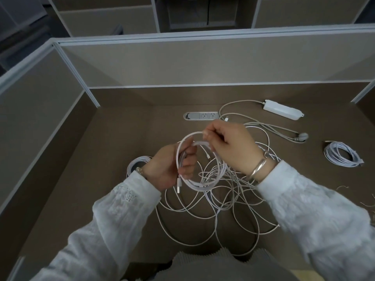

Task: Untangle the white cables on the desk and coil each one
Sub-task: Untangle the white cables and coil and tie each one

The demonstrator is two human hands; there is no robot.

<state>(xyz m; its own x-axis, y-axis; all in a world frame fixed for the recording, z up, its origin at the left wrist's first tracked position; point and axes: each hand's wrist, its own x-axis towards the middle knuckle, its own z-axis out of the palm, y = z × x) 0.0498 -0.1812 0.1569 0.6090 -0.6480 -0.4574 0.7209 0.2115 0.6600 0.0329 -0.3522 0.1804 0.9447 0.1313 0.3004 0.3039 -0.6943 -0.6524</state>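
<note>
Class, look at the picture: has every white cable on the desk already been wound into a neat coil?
No: a loose tangle of white cables still sprawls on the desk beneath the hands, beside two finished coils.

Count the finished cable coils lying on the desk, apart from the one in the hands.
2. One coil lies at the desk's right side; another coil lies left, partly hidden behind the left hand. The loose tangle could hide more.
</note>
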